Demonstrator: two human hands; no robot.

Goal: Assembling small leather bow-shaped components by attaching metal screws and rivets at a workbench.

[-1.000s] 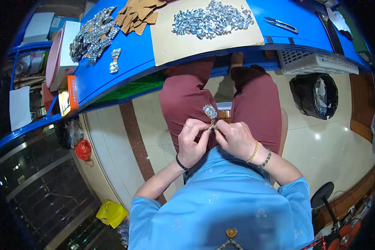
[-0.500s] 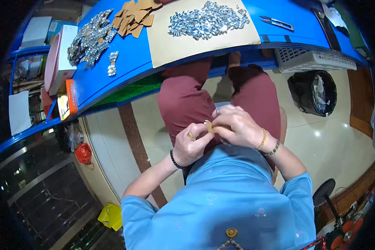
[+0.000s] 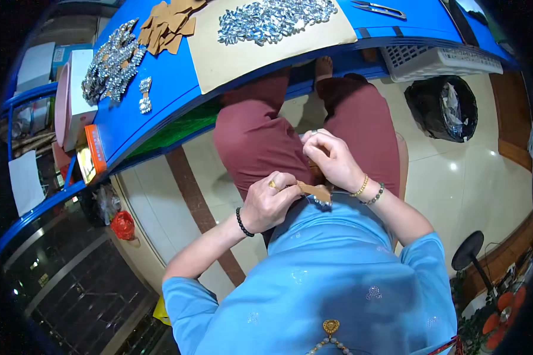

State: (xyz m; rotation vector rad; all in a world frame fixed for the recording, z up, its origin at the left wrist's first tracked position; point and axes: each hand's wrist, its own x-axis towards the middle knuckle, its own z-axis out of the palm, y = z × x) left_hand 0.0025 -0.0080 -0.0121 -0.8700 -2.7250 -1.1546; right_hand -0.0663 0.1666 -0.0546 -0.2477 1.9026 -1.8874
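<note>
Over my lap, my left hand (image 3: 267, 203) pinches one end of a small tan strip (image 3: 315, 191). Shiny stones (image 3: 322, 203) show along the strip's far end. Just above and to the right, my right hand (image 3: 336, 164) is closed with thumb and forefinger pressed together, apart from the strip. Whatever it holds is too small to make out. On the blue table, a cream board (image 3: 210, 72) bears a heap of clear faceted stones (image 3: 275, 22). Loose tan pieces (image 3: 167, 25) and a pile of stone-covered strips (image 3: 112, 62) lie left of it, with one single stone-covered strip (image 3: 145, 94) nearby.
Thread snips (image 3: 380, 9) lie on the blue table (image 3: 172, 109) at the right. Below its edge are a white plastic basket (image 3: 438, 64) and a black-lined bin (image 3: 441, 109). An orange box (image 3: 95, 149) stands at the table's left end.
My right hand has drawn away from my left, up and to the right. The tan strip, mostly covered by fingers before, now shows with its stones. The view has shifted slightly.
</note>
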